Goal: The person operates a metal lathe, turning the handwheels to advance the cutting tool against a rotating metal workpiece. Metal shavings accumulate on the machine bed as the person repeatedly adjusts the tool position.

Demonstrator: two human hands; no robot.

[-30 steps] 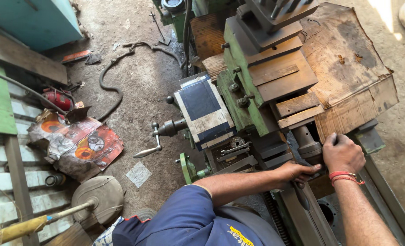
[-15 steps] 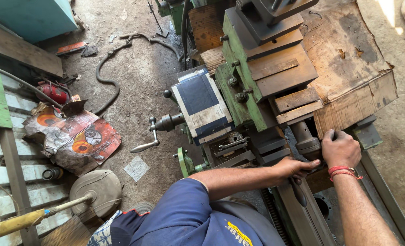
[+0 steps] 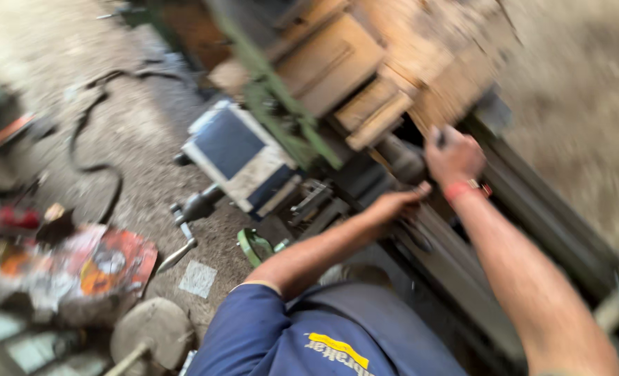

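Lathe (image 3: 365, 174), green-framed and dark with grease, running diagonally through the view; frame motion-blurred throughout. Right hand (image 3: 454, 157) up on the machine's dark middle block, fingers curled tight around a small dark grip there, red band at the wrist. Left hand (image 3: 393, 205) just below and beside it, laid flat against a round dark fitting on the lathe's near face; whether clamped or merely resting, cannot tell through the blur. Judged best handled with the right fist firm and steady, the left pressing only lightly, sleeve and forearm kept off the handles nearby. Wooden boards (image 3: 365, 76) stacked on top of the lathe, beyond both hands. White-and-blue box (image 3: 234, 154) mounted on the lathe's left side, a crank handle (image 3: 184, 237) sticking out below it. Left of the lathe: bare, gritty concrete floor (image 3: 149, 118), a black cable (image 3: 97, 160) snaking across it, red printed wrappers (image 3: 93, 268), a round pale disc on a stick (image 3: 153, 331). Workshop setting, cluttered, dusty.
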